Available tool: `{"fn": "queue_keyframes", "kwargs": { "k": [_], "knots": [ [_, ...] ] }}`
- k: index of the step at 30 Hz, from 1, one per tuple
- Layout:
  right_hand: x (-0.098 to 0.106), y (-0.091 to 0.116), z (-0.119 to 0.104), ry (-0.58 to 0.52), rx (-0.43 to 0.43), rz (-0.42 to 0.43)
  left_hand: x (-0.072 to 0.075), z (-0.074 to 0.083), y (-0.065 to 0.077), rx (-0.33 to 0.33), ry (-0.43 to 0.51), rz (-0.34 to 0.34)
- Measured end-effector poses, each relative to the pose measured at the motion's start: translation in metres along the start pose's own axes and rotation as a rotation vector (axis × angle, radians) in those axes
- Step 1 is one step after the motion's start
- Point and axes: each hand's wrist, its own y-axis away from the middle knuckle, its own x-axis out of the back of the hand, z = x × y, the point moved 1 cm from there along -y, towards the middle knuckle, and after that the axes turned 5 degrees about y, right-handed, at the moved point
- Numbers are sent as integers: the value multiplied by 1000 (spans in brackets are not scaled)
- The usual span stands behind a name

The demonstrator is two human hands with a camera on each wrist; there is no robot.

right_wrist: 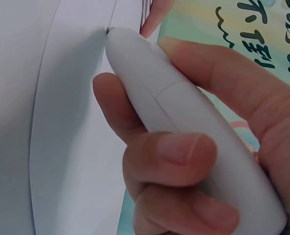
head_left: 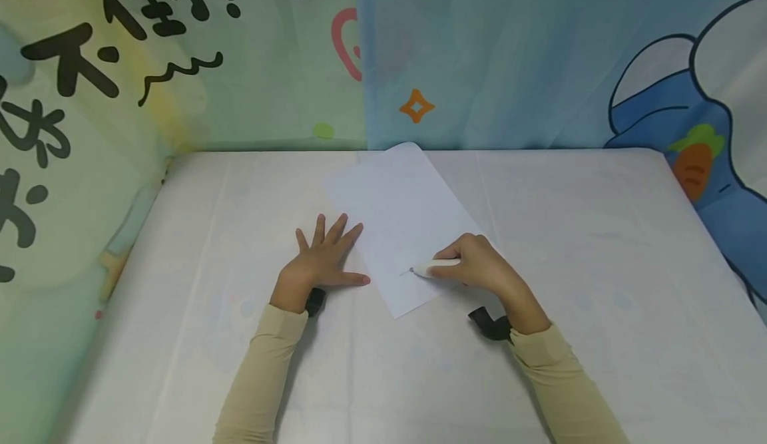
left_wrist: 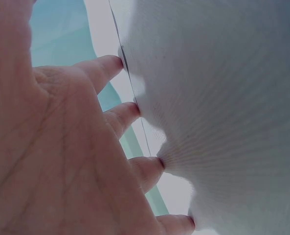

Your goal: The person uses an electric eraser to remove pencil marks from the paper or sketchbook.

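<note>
A white sheet of paper (head_left: 401, 204) lies at an angle on the white-covered table. My left hand (head_left: 320, 257) rests flat with fingers spread, its index finger and thumb at the sheet's left edge. Low over the paper, my right hand (head_left: 482, 265) grips a smooth white rounded tool (right_wrist: 184, 105) with a small dark tip; its exact kind is unclear. The tip meets the sheet beside a short thin dark line (head_left: 405, 273). In the right wrist view, curled fingers wrap the tool's body. The left wrist view shows the palm and several fingertips on the white surface.
A white cloth (head_left: 252, 377) covers the table. Behind its far edge hangs a printed backdrop (head_left: 479, 58) with cartoon drawings and black writing. A black wrist strap piece (head_left: 491, 324) hangs below the right wrist, and another (head_left: 315, 301) sits by the left wrist.
</note>
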Motion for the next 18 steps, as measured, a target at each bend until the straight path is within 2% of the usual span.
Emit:
{"fn": "queue_keyframes", "kwargs": {
  "k": [18],
  "knots": [
    [7,4,4,8,-46,13,1,1,1,4,8,-3]
  ]
}}
